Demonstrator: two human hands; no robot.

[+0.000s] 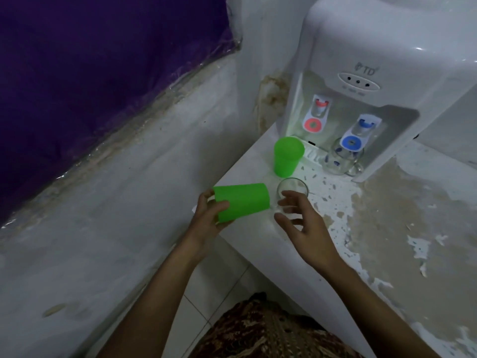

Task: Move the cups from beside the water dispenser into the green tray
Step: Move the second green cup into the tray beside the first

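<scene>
Green cup [241,202] tilted in left hand [210,218]; right hand [302,223] spread, perhaps touching glass [292,192].

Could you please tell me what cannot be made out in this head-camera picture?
- Green tray: nowhere in the head view, so its place is unknown.
- Small glass: its lower part is hidden by the right hand; contact cannot be told.
- Glass mug: its pattern is too blurred to read.
- Held green cup: its open end is covered by the left hand.
- Dispenser: its top is cut off by the upper edge.
</scene>
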